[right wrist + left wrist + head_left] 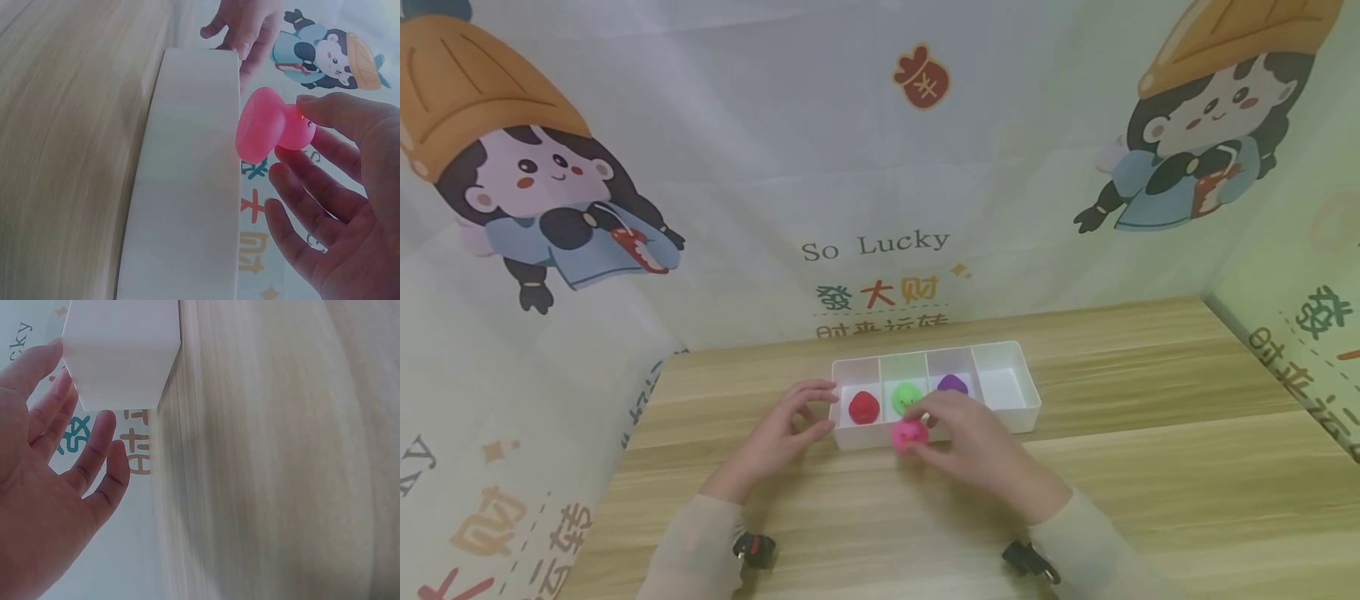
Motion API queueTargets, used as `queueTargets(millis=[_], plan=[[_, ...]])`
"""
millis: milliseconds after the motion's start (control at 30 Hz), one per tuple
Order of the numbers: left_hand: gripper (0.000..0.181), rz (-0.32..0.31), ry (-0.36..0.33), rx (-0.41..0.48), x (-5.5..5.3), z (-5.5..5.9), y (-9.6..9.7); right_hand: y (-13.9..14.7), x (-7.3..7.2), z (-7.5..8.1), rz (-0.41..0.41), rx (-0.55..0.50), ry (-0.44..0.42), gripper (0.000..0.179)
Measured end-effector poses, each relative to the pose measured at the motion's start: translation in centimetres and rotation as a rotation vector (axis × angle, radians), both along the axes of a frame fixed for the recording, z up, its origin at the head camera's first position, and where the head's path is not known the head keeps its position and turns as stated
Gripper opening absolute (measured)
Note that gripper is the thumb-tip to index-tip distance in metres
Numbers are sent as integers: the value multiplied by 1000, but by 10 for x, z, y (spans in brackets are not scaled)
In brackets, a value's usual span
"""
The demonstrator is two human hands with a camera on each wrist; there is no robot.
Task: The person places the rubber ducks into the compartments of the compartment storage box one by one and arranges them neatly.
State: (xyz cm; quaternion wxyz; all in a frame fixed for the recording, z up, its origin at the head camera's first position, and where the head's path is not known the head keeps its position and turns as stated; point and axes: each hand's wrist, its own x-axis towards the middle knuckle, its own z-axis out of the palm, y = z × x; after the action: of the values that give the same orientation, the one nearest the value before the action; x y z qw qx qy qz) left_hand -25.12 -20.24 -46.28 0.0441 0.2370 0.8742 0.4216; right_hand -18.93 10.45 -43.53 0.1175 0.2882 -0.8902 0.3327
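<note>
My right hand (pixel 970 437) pinches a pink rubber duck (pixel 265 125) by its head between thumb and fingers, in front of the long white divided box (pixel 917 346). In the right wrist view the duck's body hangs just over the box's upper edge. At the box's left end, my left hand (pixel 790 425) has its fingers loosely bent, with fingertips at the end wall (pixel 122 375). A red duck-sized toy (pixel 864 407) lies in the leftmost compartment and a green duck (pixel 906 398) in the one beside it. Partly hidden behind my right hand, a purple toy (pixel 953 384) occupies the third.
The box stands on a wood-grain table (pixel 1150 467), near its far edge. Behind and at both sides hang printed cloth walls (pixel 737 167) with cartoon figures and lettering. Dark straps with small devices (pixel 755 550) sit at both wrists.
</note>
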Motion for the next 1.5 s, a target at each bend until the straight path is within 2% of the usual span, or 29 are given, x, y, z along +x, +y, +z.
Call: queueTargets(millis=[300, 533, 800, 1500], plan=[[34, 10, -5, 2, 1, 1, 1, 12, -1, 3, -22, 29, 63, 31], [35, 7, -3, 6, 1, -1, 0, 20, 0, 5, -34, 12, 70, 31], [34, -9, 9, 16, 1, -1, 0, 31, -2, 5, -42, 14, 144, 30], [36, 5, -19, 21, 2, 1, 1, 59, -5, 7, -119, 20, 60, 31]])
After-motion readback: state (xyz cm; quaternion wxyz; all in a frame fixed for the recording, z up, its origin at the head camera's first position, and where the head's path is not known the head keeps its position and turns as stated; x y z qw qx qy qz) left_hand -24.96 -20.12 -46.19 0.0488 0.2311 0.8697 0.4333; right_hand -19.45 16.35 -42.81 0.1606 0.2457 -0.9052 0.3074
